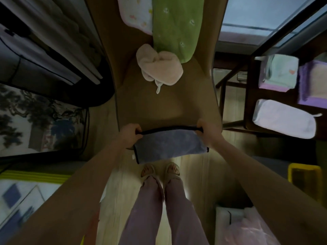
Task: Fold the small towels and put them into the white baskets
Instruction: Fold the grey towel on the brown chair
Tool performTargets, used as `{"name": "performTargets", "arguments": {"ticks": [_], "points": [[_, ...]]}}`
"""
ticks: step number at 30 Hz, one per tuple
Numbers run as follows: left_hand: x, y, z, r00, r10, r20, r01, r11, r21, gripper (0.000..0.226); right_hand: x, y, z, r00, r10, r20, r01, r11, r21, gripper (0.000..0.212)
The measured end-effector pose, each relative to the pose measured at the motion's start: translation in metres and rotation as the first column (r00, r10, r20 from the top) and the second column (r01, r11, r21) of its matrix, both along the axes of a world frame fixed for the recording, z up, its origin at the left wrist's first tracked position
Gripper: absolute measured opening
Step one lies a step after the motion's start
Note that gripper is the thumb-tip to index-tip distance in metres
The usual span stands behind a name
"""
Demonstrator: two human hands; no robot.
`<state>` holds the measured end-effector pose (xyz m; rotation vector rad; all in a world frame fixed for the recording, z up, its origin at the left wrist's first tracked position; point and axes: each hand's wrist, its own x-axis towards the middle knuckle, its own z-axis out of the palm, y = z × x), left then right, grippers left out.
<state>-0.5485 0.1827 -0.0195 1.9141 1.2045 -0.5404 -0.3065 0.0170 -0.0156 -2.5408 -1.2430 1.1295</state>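
Note:
A small blue towel (169, 145) with a dark edge hangs stretched between my hands at the near edge of the brown table (164, 106). My left hand (130, 134) pinches its top left corner and my right hand (208, 129) pinches its top right corner. Farther back on the table lie a crumpled pale pink towel (160, 69), a long green towel (177, 27) and a white patterned towel (135, 13). On a dark stand at the right sit a white basket (277, 73) holding folded towels and a folded white towel (283, 119).
A purple towel (313, 82) lies at the far right of the stand. A yellow bin (304, 177) stands on the floor at the right. My feet (160, 171) and legs are below the towel on the wooden floor. Dark furniture fills the left side.

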Motion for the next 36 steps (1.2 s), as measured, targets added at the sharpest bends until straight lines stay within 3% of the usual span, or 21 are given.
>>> {"name": "performTargets", "arguments": {"ticks": [6,12,18,21,26,28,30,36], "points": [[0.005,-0.005,-0.021,0.982,-0.152,-0.109,0.149,0.988,-0.034,0.029,0.000,0.011,-0.018,0.989,0.130,0.076,-0.112,0.973,-0.200,0.013],[0.002,-0.014,-0.034,0.958,-0.239,-0.157,0.232,0.971,-0.063,0.021,0.002,0.012,-0.029,0.977,0.171,0.125,-0.141,0.966,-0.217,0.006],[0.006,-0.012,-0.012,0.972,-0.217,-0.093,0.217,0.976,-0.011,0.017,0.003,0.009,-0.013,0.979,0.103,0.175,-0.084,0.990,-0.114,0.006],[0.019,0.009,0.031,0.979,-0.205,0.019,0.202,0.975,0.095,0.007,0.008,0.017,0.024,0.984,0.034,0.175,-0.029,0.999,-0.032,0.015],[0.040,0.051,0.111,0.972,-0.191,0.137,0.139,0.937,0.322,0.014,0.031,0.053,0.099,0.973,-0.013,0.231,-0.036,0.978,0.206,0.006],[0.044,0.061,0.132,0.966,-0.198,0.164,0.122,0.914,0.386,0.014,0.038,0.068,0.120,0.974,-0.035,0.222,-0.029,0.959,0.281,0.015],[0.046,0.068,0.142,0.958,-0.228,0.173,0.140,0.899,0.414,0.014,0.043,0.078,0.128,0.973,-0.012,0.231,-0.053,0.961,0.271,0.022],[0.048,0.086,0.127,0.944,-0.321,0.076,0.280,0.902,0.329,0.012,0.054,0.087,0.109,0.966,0.115,0.231,-0.150,0.979,0.137,0.007]]}}
